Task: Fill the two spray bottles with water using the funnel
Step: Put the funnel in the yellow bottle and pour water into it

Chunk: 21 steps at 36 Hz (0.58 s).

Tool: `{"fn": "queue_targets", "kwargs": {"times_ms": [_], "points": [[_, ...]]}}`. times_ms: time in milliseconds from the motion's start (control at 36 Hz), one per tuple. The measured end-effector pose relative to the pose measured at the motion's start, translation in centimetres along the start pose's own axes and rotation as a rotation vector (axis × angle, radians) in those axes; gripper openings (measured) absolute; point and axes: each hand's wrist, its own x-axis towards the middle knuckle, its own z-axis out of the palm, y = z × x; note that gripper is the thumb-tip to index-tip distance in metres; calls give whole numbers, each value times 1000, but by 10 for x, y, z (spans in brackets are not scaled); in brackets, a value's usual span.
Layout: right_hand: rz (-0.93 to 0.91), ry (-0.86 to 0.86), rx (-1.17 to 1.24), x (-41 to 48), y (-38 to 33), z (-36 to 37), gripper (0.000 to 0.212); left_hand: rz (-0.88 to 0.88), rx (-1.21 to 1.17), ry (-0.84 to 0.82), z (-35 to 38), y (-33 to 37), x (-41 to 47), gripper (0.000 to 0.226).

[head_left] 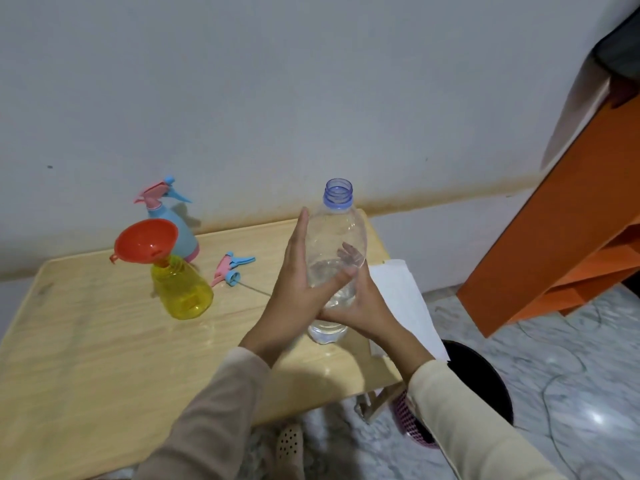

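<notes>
A clear water bottle [334,233] with no cap stands upright on the wooden table [86,341], some water in its lower part. My left hand [298,282] lies flat against its left side, thumb across the front. My right hand [360,306] wraps the lower right side, fingers showing through the plastic. A yellow spray bottle [181,289] without its head stands at the left with an orange funnel [147,240] in its neck. Behind it stands a blue spray bottle [180,226] with a pink and blue trigger head on. A loose spray head [230,268] lies between the bottles.
A white sheet [401,299] overhangs the table's right edge. On the marble floor to the right are a dark bin [485,382] and a pink basket [412,424]. Orange furniture [561,237] stands at the far right. A grey wall backs the table.
</notes>
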Motion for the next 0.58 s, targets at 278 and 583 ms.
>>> {"fn": "queue_targets", "kwargs": {"times_ms": [278, 583], "points": [[16, 61, 19, 3, 16, 8, 105, 24, 32, 142, 13, -5, 8, 98], [-67, 196, -82, 9, 19, 34, 100, 4, 57, 105, -17, -2, 1, 90]]}}
